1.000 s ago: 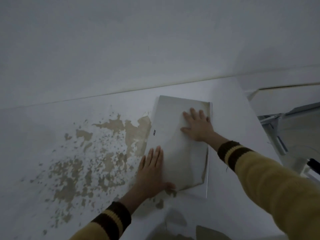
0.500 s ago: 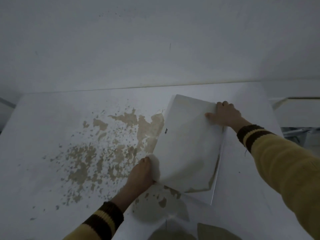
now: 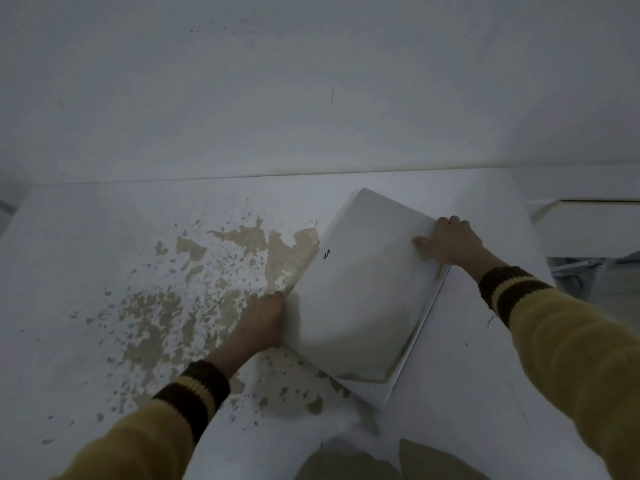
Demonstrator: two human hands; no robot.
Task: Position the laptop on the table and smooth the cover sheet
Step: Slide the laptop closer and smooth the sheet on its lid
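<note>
Small black "acer" lettering on thin white closed laptop (image 3: 367,289), lying askew on white bench (image 3: 485,393) with tan patches of peeled surface (image 3: 166,317). Left hand (image 3: 261,322) clenched on laptop's left edge and white cover sheet (image 3: 294,317); right hand (image 3: 448,242) gripping far right corner. Plain white wall (image 3: 311,81) behind; sheet's edges hard to separate from lid.

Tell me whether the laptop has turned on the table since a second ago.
Yes. The laptop has rotated clockwise: its far-left corner now points toward the wall, away from the peeled patch.
</note>
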